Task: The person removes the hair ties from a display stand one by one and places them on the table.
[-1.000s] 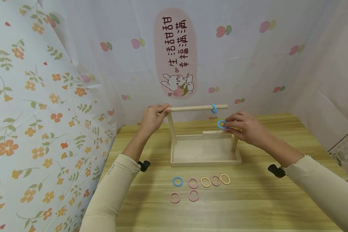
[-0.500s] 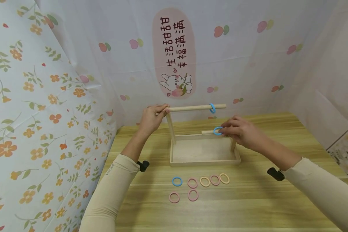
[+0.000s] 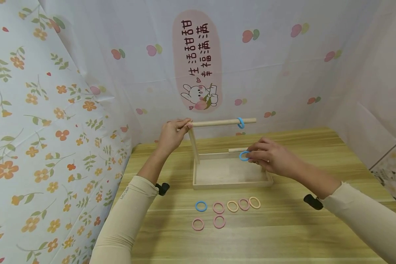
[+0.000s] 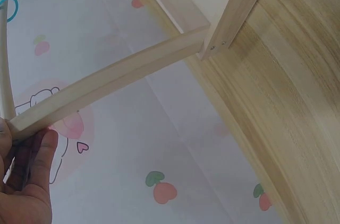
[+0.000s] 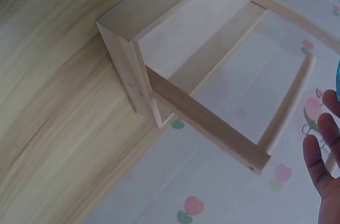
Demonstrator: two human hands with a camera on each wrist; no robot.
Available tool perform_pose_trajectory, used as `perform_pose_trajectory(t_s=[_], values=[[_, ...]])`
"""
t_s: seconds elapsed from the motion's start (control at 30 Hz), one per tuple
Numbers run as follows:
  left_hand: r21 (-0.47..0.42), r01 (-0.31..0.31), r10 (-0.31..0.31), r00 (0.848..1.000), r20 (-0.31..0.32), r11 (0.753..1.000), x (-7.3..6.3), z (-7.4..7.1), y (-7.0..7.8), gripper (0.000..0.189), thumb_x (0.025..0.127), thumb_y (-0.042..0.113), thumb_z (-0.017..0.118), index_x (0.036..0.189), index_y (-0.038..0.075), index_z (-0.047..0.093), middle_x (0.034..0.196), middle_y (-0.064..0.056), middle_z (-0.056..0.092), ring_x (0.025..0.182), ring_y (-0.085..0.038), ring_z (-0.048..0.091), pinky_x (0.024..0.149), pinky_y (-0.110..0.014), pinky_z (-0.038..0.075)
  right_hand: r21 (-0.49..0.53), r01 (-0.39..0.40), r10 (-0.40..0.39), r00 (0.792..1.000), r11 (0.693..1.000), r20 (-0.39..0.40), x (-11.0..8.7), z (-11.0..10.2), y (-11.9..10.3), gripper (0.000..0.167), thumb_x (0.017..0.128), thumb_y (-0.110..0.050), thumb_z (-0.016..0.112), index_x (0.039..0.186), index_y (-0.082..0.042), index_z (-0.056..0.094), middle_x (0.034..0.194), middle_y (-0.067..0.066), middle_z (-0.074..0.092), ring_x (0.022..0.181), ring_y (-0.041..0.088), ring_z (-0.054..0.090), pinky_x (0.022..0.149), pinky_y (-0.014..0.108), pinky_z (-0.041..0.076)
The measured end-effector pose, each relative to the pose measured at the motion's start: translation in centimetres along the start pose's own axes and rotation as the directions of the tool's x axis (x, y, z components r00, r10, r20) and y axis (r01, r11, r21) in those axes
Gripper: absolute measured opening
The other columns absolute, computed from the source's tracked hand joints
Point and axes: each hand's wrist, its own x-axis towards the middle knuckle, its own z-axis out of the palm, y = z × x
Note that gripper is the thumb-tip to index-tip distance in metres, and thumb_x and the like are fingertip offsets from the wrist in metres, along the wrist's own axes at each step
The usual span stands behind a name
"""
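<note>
A wooden stand [image 3: 231, 185] has a tray base, a tall left post [image 3: 193, 146] and a shorter right post [image 5: 207, 123], each bearing a sideways rod. My left hand [image 3: 173, 135] grips the joint where the tall post meets the upper rod [image 3: 214, 123]. A light blue ring hangs on that rod [image 4: 11, 19] toward its free end. My right hand [image 3: 273, 157] pinches another blue ring [image 3: 240, 157] between thumb and fingers, over the tray and just below the lower rod [image 3: 236, 150]. This hand hides most of the short post in the head view.
On the wooden table [image 3: 171, 242] in front of the stand lie a blue ring [image 3: 201, 211], several pink rings [image 3: 198, 229] and two yellow rings [image 3: 232, 211]. Printed cloth [image 3: 145, 80] rises behind the table and along its left side.
My right hand has brought the blue ring down and left, from above the lower rod to just below it. The left hand keeps its grip on the upper joint.
</note>
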Motion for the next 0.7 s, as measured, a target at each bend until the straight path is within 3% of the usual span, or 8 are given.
perform_pose_trajectory(t_s=[0.1, 0.2, 0.27, 0.53, 0.7], values=[[0.003, 0.004, -0.004, 1.0, 0.004, 1.0, 0.0, -0.1, 0.1, 0.038, 0.109, 0.031, 0.071, 0.143, 0.013, 0.075, 0.139, -0.014, 0.078, 0.117, -0.033, 0.078, 0.086, -0.043, 0.061, -0.01, 0.003, -0.002, 1.0, 1.0, 0.016, 0.1, 0.1, -0.3, 0.013, 0.104, -0.017, 0.08, 0.115, -0.01, 0.084, 0.112, 0.008, 0.082, 0.098, 0.026, 0.068, 0.072, 0.038, 0.062], [0.01, 0.005, -0.005, 1.0, 0.008, 1.0, 0.0, -0.1, 0.2, 0.039, 0.109, 0.031, 0.071, 0.143, 0.013, 0.075, 0.139, -0.014, 0.078, 0.118, -0.034, 0.078, 0.088, -0.046, 0.062, -0.006, -0.012, 0.013, 0.999, 1.0, 0.03, 0.0, 0.3, -0.7, 0.035, 0.08, 0.002, 0.094, 0.112, -0.011, 0.085, 0.111, 0.008, 0.082, 0.099, 0.026, 0.068, 0.073, 0.037, 0.062], [0.011, 0.006, -0.006, 1.0, 0.01, 1.0, 0.0, -0.1, 0.2, 0.039, 0.109, 0.031, 0.071, 0.143, 0.013, 0.075, 0.139, -0.014, 0.078, 0.119, -0.034, 0.078, 0.09, -0.048, 0.064, 0.006, -0.021, 0.021, 0.999, 1.0, 0.034, 0.0, 0.6, -0.9, 0.042, 0.072, 0.005, 0.096, 0.11, -0.011, 0.085, 0.11, 0.008, 0.082, 0.098, 0.025, 0.068, 0.072, 0.036, 0.062], [0.007, 0.007, -0.007, 1.0, 0.006, 1.0, 0.1, 0.0, 0.0, 0.038, 0.108, 0.031, 0.071, 0.142, 0.014, 0.076, 0.137, -0.014, 0.079, 0.121, -0.035, 0.078, 0.096, -0.052, 0.065, 0.05, 0.007, -0.008, 1.0, 0.999, 0.022, -0.6, 1.5, -1.3, 0.023, 0.083, -0.003, 0.094, 0.103, -0.011, 0.085, 0.107, 0.008, 0.082, 0.093, 0.022, 0.069, 0.072, 0.037, 0.062], [0.001, 0.011, -0.011, 1.0, 0.005, 1.0, 0.1, 0.0, -0.1, 0.038, 0.109, 0.031, 0.072, 0.142, 0.014, 0.076, 0.137, -0.013, 0.079, 0.122, -0.035, 0.077, 0.096, -0.051, 0.065, 0.072, -0.007, 0.004, 0.999, 0.997, 0.039, -0.9, 2.0, -1.6, 0.026, 0.081, -0.002, 0.095, 0.102, -0.012, 0.084, 0.107, 0.005, 0.081, 0.096, 0.023, 0.071, 0.075, 0.039, 0.064]])
